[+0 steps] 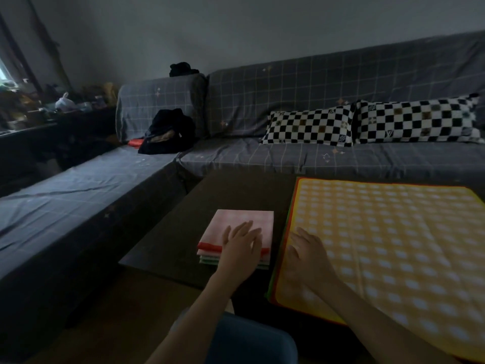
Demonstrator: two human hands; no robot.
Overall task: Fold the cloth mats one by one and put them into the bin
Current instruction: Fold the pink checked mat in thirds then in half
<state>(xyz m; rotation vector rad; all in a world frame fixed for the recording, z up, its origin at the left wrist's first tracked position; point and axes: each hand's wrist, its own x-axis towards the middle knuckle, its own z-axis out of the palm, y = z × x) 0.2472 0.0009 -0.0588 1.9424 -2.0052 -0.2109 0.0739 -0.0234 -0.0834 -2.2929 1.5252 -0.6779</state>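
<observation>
both hands lie open and flat on the dark desk (236,190), the left hand (242,245) pressing the folded mat stack (244,224), the right hand (305,252) at three o'clock on the spread yellow checked mat (393,232).

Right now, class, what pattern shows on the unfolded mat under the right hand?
Yellow-and-white checks on the unfolded mat, seen in the head view.
</observation>
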